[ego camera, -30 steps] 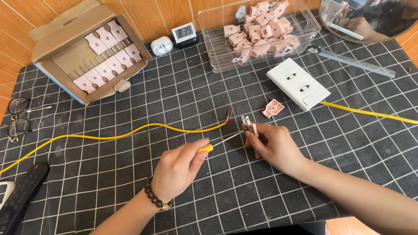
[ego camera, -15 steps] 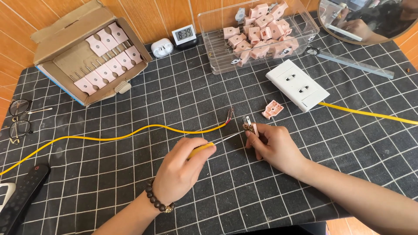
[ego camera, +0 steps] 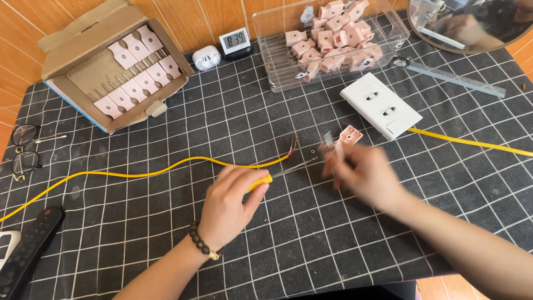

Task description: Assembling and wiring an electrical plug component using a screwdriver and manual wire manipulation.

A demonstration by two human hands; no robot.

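My left hand (ego camera: 230,200), with a bead bracelet at the wrist, grips a yellow-handled screwdriver (ego camera: 277,175) whose thin shaft points right. Blurred by motion, my right hand (ego camera: 363,175) pinches a small plug part with metal prongs (ego camera: 328,141) at the fingertips. Just behind it on the mat lies a pink plug half (ego camera: 350,134). A yellow cable (ego camera: 166,169) snakes from the left edge and ends in bared red and dark wires (ego camera: 293,145) above the screwdriver tip.
A white double socket plate (ego camera: 380,105) with its own yellow cable (ego camera: 472,143) sits at right. Behind are a clear bin of pink plugs (ego camera: 327,41), a cardboard box of plug parts (ego camera: 114,66), a small clock (ego camera: 235,40), a ruler (ego camera: 455,79), glasses (ego camera: 22,150) and a remote (ego camera: 28,253).
My right hand has lifted slightly and moved right with the pronged part, now blurred. My left hand has stayed put with the screwdriver. The cable has not shifted.
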